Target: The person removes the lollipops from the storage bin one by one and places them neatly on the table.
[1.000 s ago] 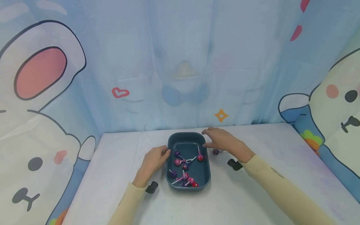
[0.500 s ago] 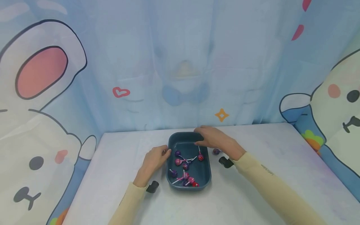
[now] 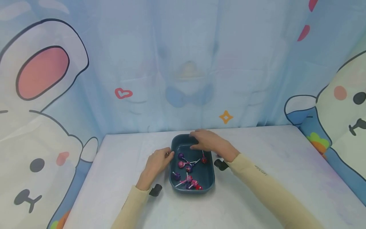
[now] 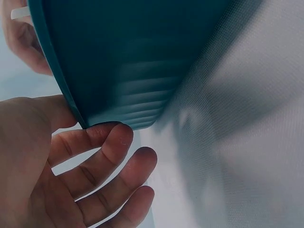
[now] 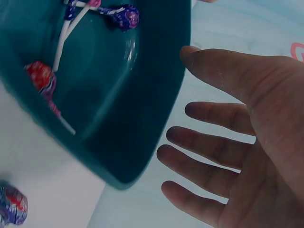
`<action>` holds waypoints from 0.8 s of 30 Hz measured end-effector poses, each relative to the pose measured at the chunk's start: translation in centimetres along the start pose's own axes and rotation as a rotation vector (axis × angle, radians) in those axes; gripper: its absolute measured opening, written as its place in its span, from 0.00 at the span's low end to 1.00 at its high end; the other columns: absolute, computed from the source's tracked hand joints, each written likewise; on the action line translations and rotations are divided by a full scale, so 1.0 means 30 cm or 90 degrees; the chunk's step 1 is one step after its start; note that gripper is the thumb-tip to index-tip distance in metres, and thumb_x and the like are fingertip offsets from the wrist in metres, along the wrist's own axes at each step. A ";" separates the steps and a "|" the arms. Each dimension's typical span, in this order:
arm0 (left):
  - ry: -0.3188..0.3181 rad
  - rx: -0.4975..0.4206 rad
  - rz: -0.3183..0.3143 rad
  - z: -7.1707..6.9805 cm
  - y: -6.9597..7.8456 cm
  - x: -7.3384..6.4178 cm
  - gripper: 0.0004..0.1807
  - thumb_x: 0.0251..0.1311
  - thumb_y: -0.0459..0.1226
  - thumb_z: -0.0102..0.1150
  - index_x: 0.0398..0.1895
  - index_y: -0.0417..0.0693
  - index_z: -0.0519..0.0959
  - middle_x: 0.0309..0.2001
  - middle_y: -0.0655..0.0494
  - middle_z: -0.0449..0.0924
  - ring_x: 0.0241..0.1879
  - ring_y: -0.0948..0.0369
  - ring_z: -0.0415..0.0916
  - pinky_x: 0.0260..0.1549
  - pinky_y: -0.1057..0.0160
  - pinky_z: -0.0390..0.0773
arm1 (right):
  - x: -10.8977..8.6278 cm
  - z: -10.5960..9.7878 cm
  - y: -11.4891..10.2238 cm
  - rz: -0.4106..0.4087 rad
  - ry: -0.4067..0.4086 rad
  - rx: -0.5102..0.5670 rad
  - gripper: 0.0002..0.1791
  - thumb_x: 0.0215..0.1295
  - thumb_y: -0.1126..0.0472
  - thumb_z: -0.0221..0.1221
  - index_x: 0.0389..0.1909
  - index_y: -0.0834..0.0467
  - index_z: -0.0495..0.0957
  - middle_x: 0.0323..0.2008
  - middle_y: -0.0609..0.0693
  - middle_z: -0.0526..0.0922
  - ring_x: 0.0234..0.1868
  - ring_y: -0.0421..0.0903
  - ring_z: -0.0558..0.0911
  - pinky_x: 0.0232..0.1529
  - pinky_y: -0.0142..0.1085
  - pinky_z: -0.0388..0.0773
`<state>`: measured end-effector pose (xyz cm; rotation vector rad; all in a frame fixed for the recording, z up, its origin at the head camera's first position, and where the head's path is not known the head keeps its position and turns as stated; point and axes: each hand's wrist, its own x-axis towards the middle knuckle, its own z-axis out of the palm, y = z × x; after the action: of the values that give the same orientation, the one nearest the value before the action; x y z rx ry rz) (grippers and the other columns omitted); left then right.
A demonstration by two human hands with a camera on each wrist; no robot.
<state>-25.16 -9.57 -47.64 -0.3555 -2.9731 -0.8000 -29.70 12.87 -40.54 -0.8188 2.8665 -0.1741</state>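
A dark teal plastic bin (image 3: 192, 192) holds several lollipops (image 3: 188, 169) in purple, pink and red wrappers, mostly gathered towards its near end. My left hand (image 3: 157, 162) pinches the bin's left rim. In the left wrist view the thumb and index finger (image 4: 118, 142) meet at the rim, the other fingers loosely bent along the outer wall. Over the far end of the bin hovers my right hand (image 3: 210, 140), its fingers spread. The right wrist view shows nothing in this hand (image 5: 251, 137). A red-wrapped lollipop (image 5: 40, 76) lies inside near the right wall.
A loose purple lollipop (image 5: 13, 204) lies on the white tabletop (image 3: 125, 159), right of the bin, mostly hidden by my right wrist in the head view. Behind the table hangs a blue curtain (image 3: 143, 63) with cartoon prints. Each wrist wears a small black device (image 3: 155, 190).
My right hand has moved left from beside the bin's right rim to above its far end. The left hand and the bin have stayed in place.
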 end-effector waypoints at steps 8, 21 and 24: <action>-0.004 0.004 0.002 0.001 -0.003 0.002 0.14 0.64 0.50 0.46 0.26 0.55 0.72 0.17 0.62 0.70 0.17 0.65 0.65 0.16 0.65 0.63 | 0.042 0.027 -0.035 -0.005 -0.018 -0.005 0.31 0.57 0.45 0.60 0.59 0.56 0.68 0.52 0.52 0.76 0.51 0.47 0.76 0.53 0.42 0.71; -0.012 0.017 -0.003 -0.007 -0.002 0.007 0.15 0.64 0.51 0.45 0.25 0.56 0.71 0.17 0.61 0.69 0.18 0.65 0.65 0.15 0.65 0.63 | 0.096 0.074 -0.089 -0.015 -0.072 -0.034 0.31 0.58 0.46 0.60 0.59 0.56 0.68 0.54 0.51 0.76 0.57 0.47 0.74 0.58 0.41 0.68; -0.011 0.017 -0.005 -0.007 -0.001 0.006 0.15 0.64 0.51 0.46 0.25 0.56 0.71 0.17 0.61 0.69 0.18 0.65 0.65 0.15 0.65 0.63 | 0.102 0.088 -0.102 -0.010 -0.080 -0.028 0.31 0.58 0.47 0.60 0.60 0.56 0.68 0.57 0.52 0.74 0.60 0.48 0.72 0.60 0.42 0.66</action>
<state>-25.34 -9.67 -47.46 -0.3518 -3.0002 -0.7606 -30.21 8.49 -43.02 -0.8300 2.7559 -0.0586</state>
